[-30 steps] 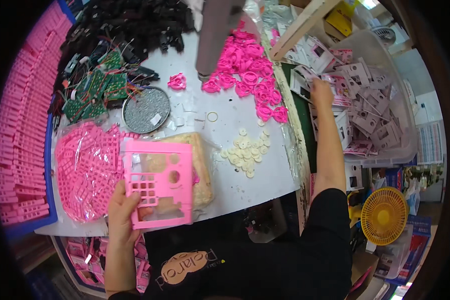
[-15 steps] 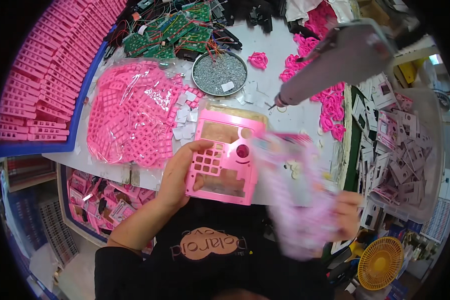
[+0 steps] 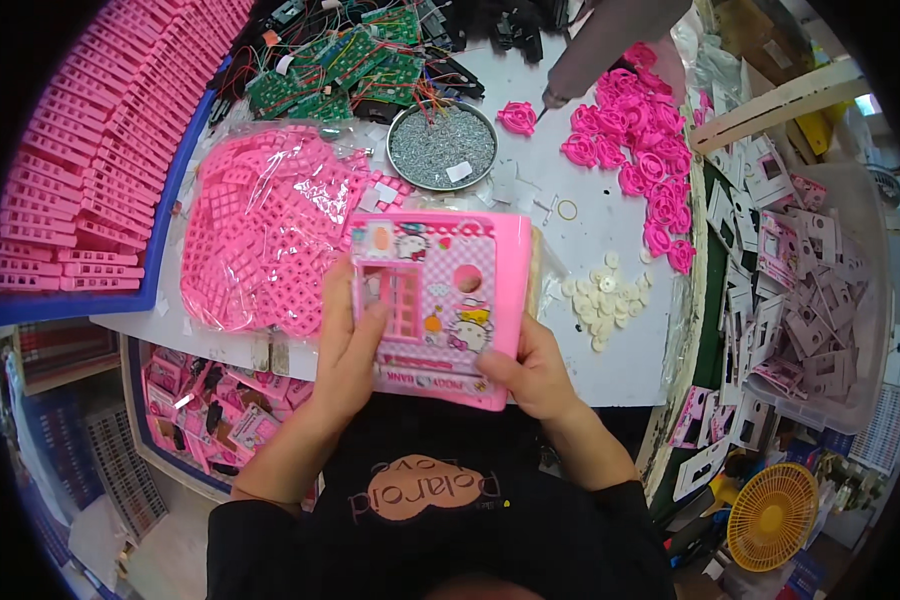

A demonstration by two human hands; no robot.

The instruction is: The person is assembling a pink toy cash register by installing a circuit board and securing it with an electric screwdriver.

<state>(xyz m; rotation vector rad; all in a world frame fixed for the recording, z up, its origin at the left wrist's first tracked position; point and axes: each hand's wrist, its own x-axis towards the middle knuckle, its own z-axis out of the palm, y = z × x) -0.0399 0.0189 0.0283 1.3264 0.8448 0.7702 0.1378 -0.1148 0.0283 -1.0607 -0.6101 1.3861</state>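
**Both hands hold a pink panel at frame centre**

The left hand grips the left edge of the pink toy panel, fingers wrapped over its front. The right hand pinches its lower right corner, thumb on top. A bag of pink parts lies left; a round metal dish sits above.

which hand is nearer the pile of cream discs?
Right. The right hand grips the pink panel's lower right corner, just left of the cream discs. The left hand holds the panel's left side, farther away.
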